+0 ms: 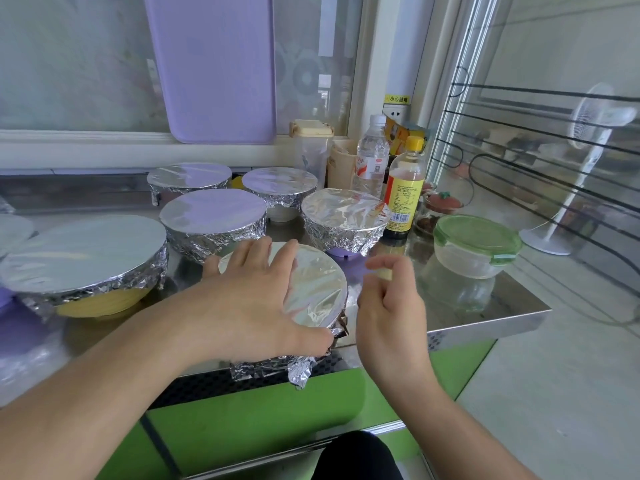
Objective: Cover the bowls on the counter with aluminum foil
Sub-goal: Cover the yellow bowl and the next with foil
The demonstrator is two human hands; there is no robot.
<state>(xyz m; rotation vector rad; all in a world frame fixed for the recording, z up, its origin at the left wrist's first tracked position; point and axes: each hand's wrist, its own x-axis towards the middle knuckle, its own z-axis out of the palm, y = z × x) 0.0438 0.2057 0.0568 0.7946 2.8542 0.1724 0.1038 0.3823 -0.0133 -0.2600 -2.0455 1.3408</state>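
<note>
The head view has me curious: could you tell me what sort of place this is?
Most likely a small home kitchen. A steel counter holds several foil-covered bowls, a sauce bottle and a glass food container, and a purple cutting board leans against the window.

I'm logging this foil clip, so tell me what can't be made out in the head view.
- Contents of every bowl: foil hides them, including the near bowl under the left hand.
- Far-left covered bowl: cut off by the frame edge.
- Right hand: fingertips motion-blurred, so whether they pinch anything is unclear.
- Sauce bottle label: print too small.
- Near bowl's base: hidden by crumpled foil.
</note>
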